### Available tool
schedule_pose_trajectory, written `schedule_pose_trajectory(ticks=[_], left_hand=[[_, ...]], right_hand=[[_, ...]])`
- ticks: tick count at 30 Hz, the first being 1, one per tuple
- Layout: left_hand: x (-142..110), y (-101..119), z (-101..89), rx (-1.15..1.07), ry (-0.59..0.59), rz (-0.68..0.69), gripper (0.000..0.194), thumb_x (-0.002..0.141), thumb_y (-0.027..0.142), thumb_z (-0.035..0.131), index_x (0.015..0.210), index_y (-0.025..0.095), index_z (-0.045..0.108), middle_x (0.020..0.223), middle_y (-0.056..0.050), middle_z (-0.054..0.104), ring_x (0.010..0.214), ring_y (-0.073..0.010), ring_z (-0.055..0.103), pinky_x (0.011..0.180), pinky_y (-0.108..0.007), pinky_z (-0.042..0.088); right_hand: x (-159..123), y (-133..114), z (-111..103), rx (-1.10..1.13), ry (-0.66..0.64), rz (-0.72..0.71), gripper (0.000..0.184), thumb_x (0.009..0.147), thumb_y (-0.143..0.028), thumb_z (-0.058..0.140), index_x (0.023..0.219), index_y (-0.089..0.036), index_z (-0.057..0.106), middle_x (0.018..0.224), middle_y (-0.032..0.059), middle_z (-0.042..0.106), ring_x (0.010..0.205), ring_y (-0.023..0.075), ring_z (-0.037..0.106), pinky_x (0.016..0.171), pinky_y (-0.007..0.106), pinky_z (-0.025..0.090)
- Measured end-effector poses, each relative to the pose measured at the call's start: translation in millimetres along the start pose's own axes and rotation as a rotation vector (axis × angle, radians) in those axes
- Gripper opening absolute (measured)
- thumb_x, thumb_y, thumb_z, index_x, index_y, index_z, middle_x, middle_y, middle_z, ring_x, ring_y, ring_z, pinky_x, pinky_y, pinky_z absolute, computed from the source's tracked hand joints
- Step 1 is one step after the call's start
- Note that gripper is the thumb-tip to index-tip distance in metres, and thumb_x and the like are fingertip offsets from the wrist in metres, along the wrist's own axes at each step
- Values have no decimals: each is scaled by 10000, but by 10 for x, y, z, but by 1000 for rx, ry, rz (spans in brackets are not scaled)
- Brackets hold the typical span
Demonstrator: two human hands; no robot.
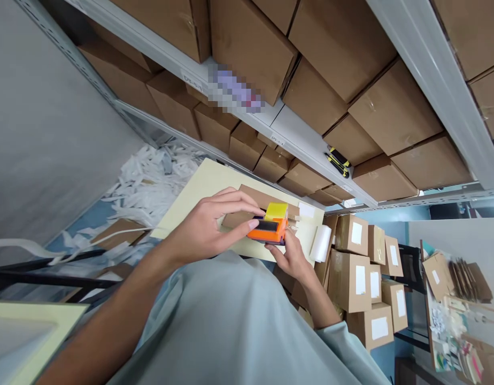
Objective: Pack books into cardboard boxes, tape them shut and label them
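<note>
Over the pale yellow table (191, 198), an orange tape dispenser (268, 231) with a yellow roll is held between my hands. My right hand (293, 254) grips its right end, fingers partly hidden behind it. At the other end, the thumb and fingertips of my left hand (215, 222) close on the dispenser's dark edge, the remaining fingers stretched out. Beneath and behind it lies a flat brown cardboard piece (249, 199), partly covered by the dispenser and my left hand.
A white paper roll (321, 243) lies at the table's right end. Shelving (295, 141) with cardboard boxes runs behind, two yellow-black utility knives (337, 161) on it. Labelled boxes (353, 280) are stacked right. White paper strips (146, 176) heap up left, near a white cable (110, 235).
</note>
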State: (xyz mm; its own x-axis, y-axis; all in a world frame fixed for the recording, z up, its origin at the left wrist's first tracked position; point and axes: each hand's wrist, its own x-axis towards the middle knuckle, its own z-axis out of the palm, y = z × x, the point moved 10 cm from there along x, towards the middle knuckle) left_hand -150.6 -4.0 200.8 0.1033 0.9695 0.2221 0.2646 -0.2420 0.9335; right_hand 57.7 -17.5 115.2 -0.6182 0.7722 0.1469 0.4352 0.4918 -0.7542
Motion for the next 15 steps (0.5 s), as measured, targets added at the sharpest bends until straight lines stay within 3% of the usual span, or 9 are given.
schedule_pose_trajectory(ticks=[7, 11, 15], left_hand=[[2, -45, 136, 9, -88, -19, 282, 981, 472, 645, 1018, 303, 868, 997, -81, 804, 1025, -286, 732, 977, -451, 641], [3, -138, 219, -12, -105, -61, 285, 955, 504, 671, 989, 289, 856, 993, -77, 800, 1001, -273, 727, 961, -412, 638], [-1, -428, 337, -59, -113, -232, 379, 916, 593, 712, 1045, 264, 849, 956, -51, 792, 873, -226, 708, 827, -333, 629]], right_hand=[[-30, -13, -64, -46, -50, -44, 190, 1110, -352, 647, 1269, -250, 633, 1204, 130, 753, 1154, 305, 716, 1054, 488, 602], [-87, 136, -24, -69, -96, 51, 180, 1034, -382, 712, 1121, -248, 627, 1028, 74, 740, 953, 256, 707, 908, 400, 610], [-155, 301, 12, -98, -119, 162, 264, 932, -431, 744, 1066, -239, 620, 925, 28, 706, 822, 213, 654, 773, 326, 561]])
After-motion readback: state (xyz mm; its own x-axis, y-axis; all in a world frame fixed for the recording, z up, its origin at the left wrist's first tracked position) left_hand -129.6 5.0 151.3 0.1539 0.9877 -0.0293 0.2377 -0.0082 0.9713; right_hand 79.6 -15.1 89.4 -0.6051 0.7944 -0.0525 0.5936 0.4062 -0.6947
